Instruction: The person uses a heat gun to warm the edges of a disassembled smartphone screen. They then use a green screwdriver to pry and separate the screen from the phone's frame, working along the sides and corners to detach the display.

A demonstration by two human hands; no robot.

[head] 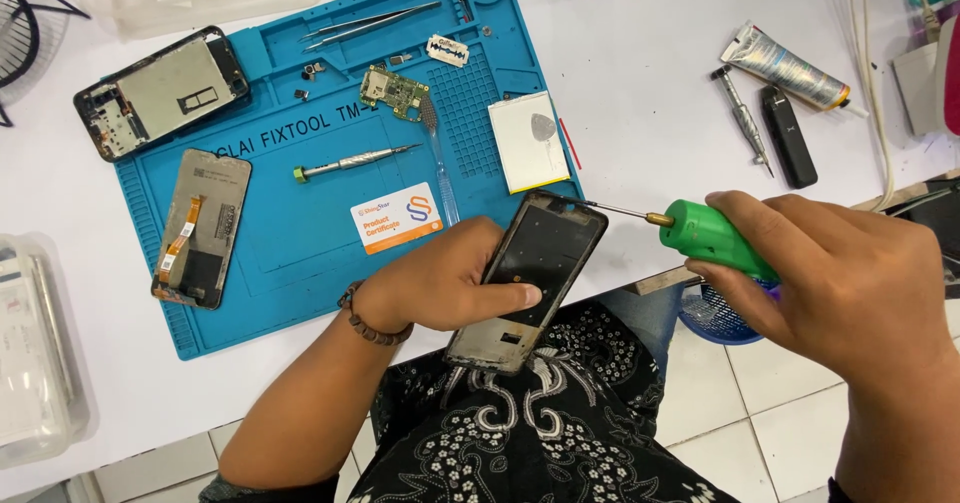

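The left hand [440,281] grasps a dark phone frame [527,281] at the near edge of the white worktop [650,93], with the thumb lying across the inner face of the frame and the fingers behind it. The frame is tilted, its far end pointing up and to the right. The right hand [850,283] is clenched around a green electric screwdriver [715,238]; its thin metal bit reaches to the left and touches the far right corner of the frame.

On the far left lies a blue repair mat [300,253]. On the mat there are a phone back housing [162,91] at the far left corner, a display panel with an orange flex cable [201,228] nearer, a small screwdriver with a green end [352,163] in the middle, a green circuit board [393,90], tweezers [370,23], a razor blade [448,50] and a printed card [396,217]. A white flat battery [527,141] rests at the right edge of the mat. Far right on the worktop (well apart from the hands) are a silver glue tube [785,66], a metal driver [742,118] and a small black block [789,135].
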